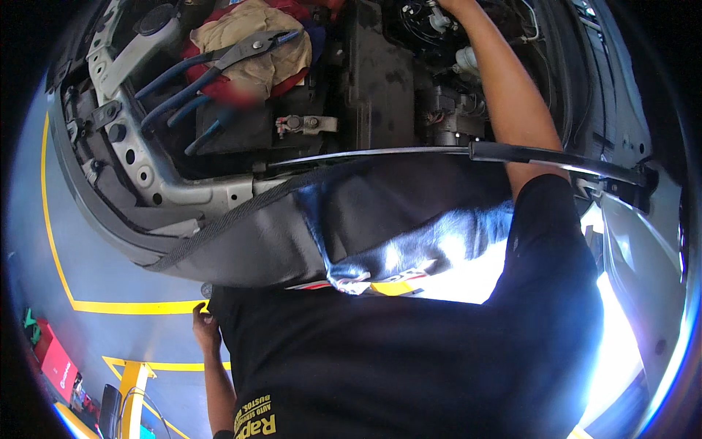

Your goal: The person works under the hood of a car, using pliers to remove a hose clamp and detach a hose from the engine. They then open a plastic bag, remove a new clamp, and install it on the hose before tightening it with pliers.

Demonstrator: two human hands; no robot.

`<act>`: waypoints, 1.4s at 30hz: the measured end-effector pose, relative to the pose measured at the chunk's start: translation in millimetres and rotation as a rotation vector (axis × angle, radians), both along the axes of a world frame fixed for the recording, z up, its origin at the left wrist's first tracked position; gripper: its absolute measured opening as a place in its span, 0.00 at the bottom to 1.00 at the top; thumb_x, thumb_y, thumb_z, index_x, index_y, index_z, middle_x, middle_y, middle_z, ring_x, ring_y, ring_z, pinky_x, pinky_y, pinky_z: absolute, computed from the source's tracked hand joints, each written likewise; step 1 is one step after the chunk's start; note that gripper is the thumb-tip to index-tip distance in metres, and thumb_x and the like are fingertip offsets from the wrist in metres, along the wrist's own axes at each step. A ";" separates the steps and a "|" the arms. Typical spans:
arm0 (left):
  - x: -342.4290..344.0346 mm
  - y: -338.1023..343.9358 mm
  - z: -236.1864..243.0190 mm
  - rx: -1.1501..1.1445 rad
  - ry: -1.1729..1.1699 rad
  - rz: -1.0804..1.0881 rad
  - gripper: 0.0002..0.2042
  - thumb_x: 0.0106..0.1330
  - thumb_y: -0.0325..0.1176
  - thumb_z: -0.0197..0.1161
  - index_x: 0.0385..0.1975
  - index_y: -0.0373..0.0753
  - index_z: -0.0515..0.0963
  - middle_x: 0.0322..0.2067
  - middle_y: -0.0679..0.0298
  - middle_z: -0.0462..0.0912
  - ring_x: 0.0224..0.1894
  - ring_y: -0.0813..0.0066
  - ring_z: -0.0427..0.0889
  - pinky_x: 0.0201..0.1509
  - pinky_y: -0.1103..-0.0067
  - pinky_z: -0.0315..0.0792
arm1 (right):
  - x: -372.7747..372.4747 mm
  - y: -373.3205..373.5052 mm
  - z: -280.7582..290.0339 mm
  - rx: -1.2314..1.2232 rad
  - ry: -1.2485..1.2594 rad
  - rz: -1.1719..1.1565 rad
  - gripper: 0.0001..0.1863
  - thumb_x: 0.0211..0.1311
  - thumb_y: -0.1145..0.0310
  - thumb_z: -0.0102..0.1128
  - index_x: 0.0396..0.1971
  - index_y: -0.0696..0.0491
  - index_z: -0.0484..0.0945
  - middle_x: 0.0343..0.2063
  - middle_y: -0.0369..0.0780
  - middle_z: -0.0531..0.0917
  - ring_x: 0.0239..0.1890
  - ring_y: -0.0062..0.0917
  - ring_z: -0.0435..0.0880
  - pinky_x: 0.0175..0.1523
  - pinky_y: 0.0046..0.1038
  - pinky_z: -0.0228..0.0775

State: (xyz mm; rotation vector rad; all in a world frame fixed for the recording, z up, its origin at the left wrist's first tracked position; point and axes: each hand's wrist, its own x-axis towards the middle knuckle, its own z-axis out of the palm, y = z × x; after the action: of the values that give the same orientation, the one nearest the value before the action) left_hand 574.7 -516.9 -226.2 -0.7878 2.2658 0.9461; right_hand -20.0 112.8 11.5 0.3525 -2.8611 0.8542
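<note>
Reaching by a fitting, top right, our right hand is cropped, grip unclear; left hand, lower left, half-curled, contents unclear. Pliers idle upper left; we judge work unfinished.

The person wears a black shirt, its short right sleeve ending near the elbow. Yellow lettering, large and small, marks the left front. The left hand is bare.
</note>
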 end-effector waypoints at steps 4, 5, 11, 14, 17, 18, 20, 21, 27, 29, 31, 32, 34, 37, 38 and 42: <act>3.7 -36.1 36.7 0.106 -0.194 -0.107 0.19 0.57 0.19 0.66 0.51 0.34 0.80 0.34 0.60 0.84 0.36 0.71 0.83 0.43 0.75 0.76 | 4.2 -3.7 -6.0 -0.106 -0.001 -0.047 0.34 0.76 0.38 0.47 0.32 0.56 0.84 0.21 0.38 0.83 0.28 0.24 0.84 0.38 0.29 0.72; 4.9 -46.3 47.1 0.194 -0.217 -0.024 0.16 0.58 0.19 0.65 0.48 0.33 0.81 0.36 0.59 0.85 0.37 0.71 0.83 0.44 0.76 0.77 | 5.4 -4.8 -5.7 -0.119 -0.016 -0.041 0.33 0.76 0.38 0.48 0.32 0.56 0.84 0.21 0.38 0.83 0.28 0.24 0.84 0.38 0.29 0.72; -11.3 -94.0 128.2 0.323 -0.376 0.101 0.08 0.59 0.23 0.70 0.36 0.33 0.80 0.34 0.61 0.85 0.38 0.73 0.85 0.47 0.78 0.82 | 3.1 -0.7 -4.6 -0.077 -0.035 -0.081 0.33 0.76 0.39 0.48 0.32 0.55 0.84 0.21 0.38 0.84 0.28 0.24 0.84 0.38 0.29 0.72; -27.0 -102.3 182.9 0.361 -0.260 0.206 0.05 0.61 0.27 0.71 0.33 0.36 0.81 0.30 0.64 0.86 0.33 0.78 0.82 0.41 0.79 0.74 | -6.6 9.8 -12.3 -0.061 -0.007 -0.061 0.33 0.77 0.39 0.47 0.33 0.56 0.84 0.21 0.38 0.84 0.28 0.24 0.84 0.39 0.29 0.73; -49.1 -102.0 228.6 0.283 -0.133 0.183 0.06 0.60 0.27 0.72 0.31 0.38 0.80 0.29 0.69 0.83 0.35 0.81 0.79 0.44 0.79 0.72 | -15.5 21.5 -10.8 -0.431 0.059 -0.073 0.31 0.78 0.41 0.48 0.33 0.54 0.85 0.23 0.36 0.85 0.29 0.22 0.82 0.39 0.28 0.72; -57.8 -100.3 240.6 0.309 -0.056 0.227 0.07 0.60 0.28 0.72 0.31 0.39 0.79 0.28 0.71 0.81 0.35 0.81 0.78 0.46 0.79 0.71 | -16.4 24.6 -5.3 -0.587 0.117 -0.087 0.30 0.78 0.42 0.48 0.33 0.54 0.86 0.24 0.35 0.85 0.29 0.22 0.82 0.39 0.28 0.72; -79.7 -97.8 264.2 0.356 0.051 0.240 0.11 0.60 0.31 0.75 0.39 0.37 0.81 0.34 0.69 0.80 0.42 0.79 0.78 0.55 0.78 0.70 | -8.6 32.6 15.0 -0.653 0.232 -0.103 0.27 0.78 0.43 0.51 0.35 0.53 0.86 0.27 0.35 0.85 0.29 0.20 0.80 0.38 0.27 0.72; -94.5 -94.5 271.6 0.274 0.125 0.242 0.15 0.61 0.32 0.75 0.44 0.35 0.80 0.38 0.67 0.80 0.45 0.78 0.77 0.57 0.77 0.70 | -1.4 35.5 27.3 -0.634 0.250 -0.127 0.27 0.78 0.44 0.52 0.36 0.53 0.86 0.28 0.35 0.85 0.30 0.21 0.80 0.38 0.28 0.72; -216.5 -35.8 312.0 0.327 0.639 -0.094 0.09 0.69 0.32 0.66 0.37 0.32 0.77 0.33 0.63 0.82 0.39 0.75 0.83 0.47 0.77 0.75 | 91.0 40.7 74.0 0.096 0.251 -0.178 0.22 0.77 0.48 0.54 0.53 0.51 0.83 0.47 0.40 0.88 0.53 0.27 0.85 0.62 0.28 0.70; -253.7 4.0 316.9 0.432 0.824 -0.150 0.10 0.71 0.33 0.65 0.45 0.34 0.77 0.37 0.64 0.81 0.37 0.77 0.80 0.47 0.76 0.77 | 124.2 35.7 77.1 0.240 0.224 -0.117 0.20 0.76 0.52 0.58 0.54 0.51 0.82 0.48 0.40 0.87 0.51 0.25 0.86 0.59 0.29 0.73; -289.2 39.0 321.4 0.602 0.804 -0.160 0.09 0.72 0.30 0.63 0.47 0.33 0.79 0.37 0.63 0.84 0.40 0.75 0.84 0.46 0.78 0.79 | 159.3 35.8 84.9 0.336 0.137 -0.115 0.16 0.74 0.58 0.60 0.54 0.52 0.81 0.50 0.42 0.84 0.53 0.35 0.84 0.60 0.34 0.73; -302.3 55.2 321.4 0.819 0.788 -0.114 0.09 0.72 0.28 0.63 0.48 0.33 0.79 0.37 0.62 0.84 0.41 0.74 0.85 0.45 0.79 0.79 | 175.4 37.2 92.5 0.430 -0.024 -0.183 0.17 0.73 0.59 0.61 0.55 0.51 0.80 0.55 0.43 0.82 0.57 0.40 0.82 0.63 0.38 0.72; -319.8 78.4 322.2 0.870 0.751 -0.090 0.09 0.72 0.26 0.64 0.48 0.31 0.79 0.35 0.62 0.84 0.42 0.74 0.86 0.45 0.79 0.80 | 214.3 36.3 102.4 0.615 0.039 -0.077 0.14 0.71 0.64 0.62 0.52 0.53 0.79 0.53 0.44 0.79 0.58 0.40 0.79 0.63 0.39 0.70; -331.5 93.9 327.4 1.082 0.727 -0.140 0.09 0.74 0.32 0.64 0.45 0.31 0.79 0.37 0.59 0.86 0.41 0.69 0.88 0.46 0.74 0.82 | 282.3 20.6 116.9 0.843 -0.003 -0.159 0.16 0.68 0.67 0.64 0.53 0.53 0.78 0.57 0.44 0.76 0.63 0.42 0.73 0.66 0.40 0.66; -334.7 96.2 330.2 1.031 0.704 -0.167 0.10 0.75 0.33 0.63 0.44 0.32 0.79 0.38 0.59 0.86 0.41 0.69 0.88 0.46 0.73 0.82 | 305.2 9.6 121.2 0.899 -0.091 -0.234 0.17 0.67 0.67 0.65 0.54 0.53 0.77 0.59 0.44 0.75 0.66 0.42 0.71 0.68 0.40 0.65; -349.6 109.6 338.7 1.128 0.767 -0.307 0.10 0.75 0.35 0.63 0.43 0.33 0.80 0.36 0.63 0.85 0.40 0.73 0.85 0.43 0.75 0.79 | 379.1 -48.4 167.6 0.563 -0.340 -0.288 0.21 0.66 0.66 0.67 0.57 0.53 0.78 0.59 0.46 0.77 0.65 0.42 0.74 0.69 0.39 0.66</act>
State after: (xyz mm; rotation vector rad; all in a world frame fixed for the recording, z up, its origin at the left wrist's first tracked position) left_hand 225.1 -407.3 112.5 0.4777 1.7641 2.2613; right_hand 359.0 64.4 179.1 -0.1752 -3.3108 0.0451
